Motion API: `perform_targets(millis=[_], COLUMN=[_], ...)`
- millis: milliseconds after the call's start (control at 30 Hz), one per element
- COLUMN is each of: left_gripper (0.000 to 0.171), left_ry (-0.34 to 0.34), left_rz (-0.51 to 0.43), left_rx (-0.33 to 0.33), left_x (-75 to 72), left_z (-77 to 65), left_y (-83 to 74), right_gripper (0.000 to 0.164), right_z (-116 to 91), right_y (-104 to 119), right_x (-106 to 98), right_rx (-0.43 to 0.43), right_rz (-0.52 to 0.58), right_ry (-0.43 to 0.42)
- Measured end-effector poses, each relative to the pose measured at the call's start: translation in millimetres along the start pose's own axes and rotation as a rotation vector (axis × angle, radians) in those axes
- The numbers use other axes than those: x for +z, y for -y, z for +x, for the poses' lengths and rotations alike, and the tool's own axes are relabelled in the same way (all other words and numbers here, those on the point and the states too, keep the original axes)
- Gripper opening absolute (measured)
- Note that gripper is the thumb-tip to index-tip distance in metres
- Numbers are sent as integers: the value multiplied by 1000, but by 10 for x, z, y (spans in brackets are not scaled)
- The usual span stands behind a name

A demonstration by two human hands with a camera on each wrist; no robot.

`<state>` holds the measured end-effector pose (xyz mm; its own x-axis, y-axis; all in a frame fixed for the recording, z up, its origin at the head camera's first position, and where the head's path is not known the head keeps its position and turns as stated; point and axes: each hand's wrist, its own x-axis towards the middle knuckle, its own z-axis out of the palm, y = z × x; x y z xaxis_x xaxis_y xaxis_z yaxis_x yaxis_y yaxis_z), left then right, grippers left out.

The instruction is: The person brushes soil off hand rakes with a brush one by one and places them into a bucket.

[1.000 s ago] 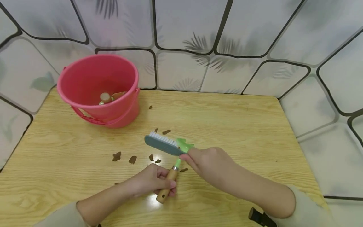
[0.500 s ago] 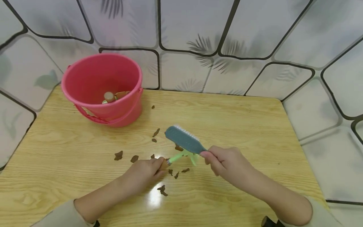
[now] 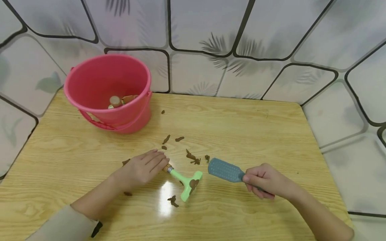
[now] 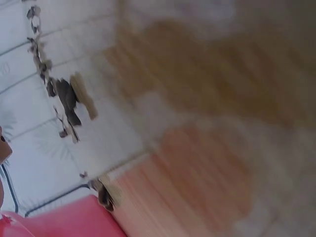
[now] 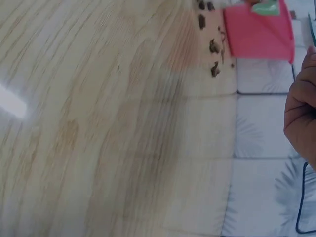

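In the head view my left hand point(image 3: 141, 169) lies palm down over the wooden handle of a small hand hoe point(image 3: 178, 175), gripping it; the thumb and most of the handle are hidden. Its light green, two-ended head has a brown smear or piece point(image 3: 194, 184) on it. My right hand point(image 3: 268, 182) grips the handle of a grey-blue brush point(image 3: 226, 170), its dotted flat side up and its bristles out of sight. Several dark brown scraps point(image 3: 191, 156) lie between and behind the tools. The left wrist view is blurred.
A pink bucket point(image 3: 137, 117) stands at the table's back left, with wooden-handled items point(image 3: 116, 101) inside. More brown scraps point(image 3: 166, 139) lie in front of it, and another scrap point(image 3: 173, 201) near the table's front. A patterned wall point(image 3: 196, 73) closes off the back of the wooden table point(image 3: 256, 127).
My right hand has drawn the brush away from the hoe, to the right and nearer me. My left hand has turned palm down, and the hoe's head now points toward me and right.
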<state>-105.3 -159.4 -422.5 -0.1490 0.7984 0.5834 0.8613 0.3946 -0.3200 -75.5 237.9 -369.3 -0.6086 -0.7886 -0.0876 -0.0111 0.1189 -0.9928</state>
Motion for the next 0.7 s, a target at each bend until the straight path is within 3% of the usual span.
perform_targets(millis=[167, 367, 533, 700], left_gripper=[26, 28, 25, 38], left_ry=[1, 67, 52, 38], left_rz=[67, 154, 238, 244], left_rx=[-62, -198, -266, -365], left_x=[2, 40, 93, 81], left_z=[-9, 29, 34, 53], left_y=[46, -16, -51, -70], right_gripper=[32, 34, 36, 39], right_z=[-2, 80, 115, 136], right_y=[-138, -214, -243, -244], right_x=[-101, -30, 37, 102], right_rx=[54, 116, 140, 171], right_rz=[-28, 15, 50, 102], right_ry=[2, -84, -122, -149])
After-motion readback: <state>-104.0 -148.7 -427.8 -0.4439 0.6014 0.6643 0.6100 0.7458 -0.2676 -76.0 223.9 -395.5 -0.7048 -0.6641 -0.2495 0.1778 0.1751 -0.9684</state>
